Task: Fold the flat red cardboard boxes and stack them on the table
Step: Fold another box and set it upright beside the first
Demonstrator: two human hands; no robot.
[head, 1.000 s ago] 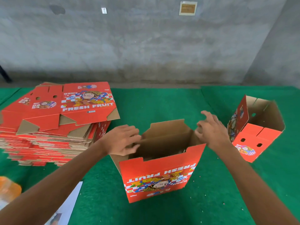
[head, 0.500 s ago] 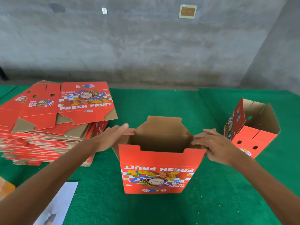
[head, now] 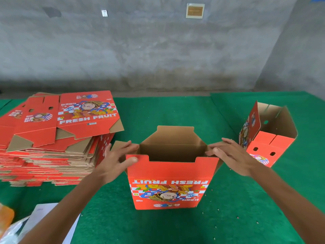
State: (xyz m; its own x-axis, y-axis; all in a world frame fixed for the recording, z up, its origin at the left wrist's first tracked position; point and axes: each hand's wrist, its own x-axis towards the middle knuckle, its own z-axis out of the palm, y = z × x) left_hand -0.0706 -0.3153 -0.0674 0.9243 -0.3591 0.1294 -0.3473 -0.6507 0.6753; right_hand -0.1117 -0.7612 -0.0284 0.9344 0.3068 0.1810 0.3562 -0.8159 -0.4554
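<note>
- Flat box stack (head: 52, 138) is cut off at the left edge.
- Orange object (head: 5, 219) and white sheets (head: 44, 219) are cropped at the lower left; neither can be identified.
- Inside floor of the open box (head: 168, 173) is hidden by its front wall.

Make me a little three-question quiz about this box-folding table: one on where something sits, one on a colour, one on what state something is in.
1. Where is the stack of flat boxes?
A. left of the box being folded
B. right of it
C. inside it

2. What colour is the table cover?
A. blue
B. green
C. grey

3. How is the box being folded?
A. lying flat
B. closed on top
C. upright, top open

Answers: 1 A, the stack lies beyond the left hand. 2 B, green shows all round the boxes. 3 C, it stands between both hands, right hand at its edge, brown inside showing.
</note>
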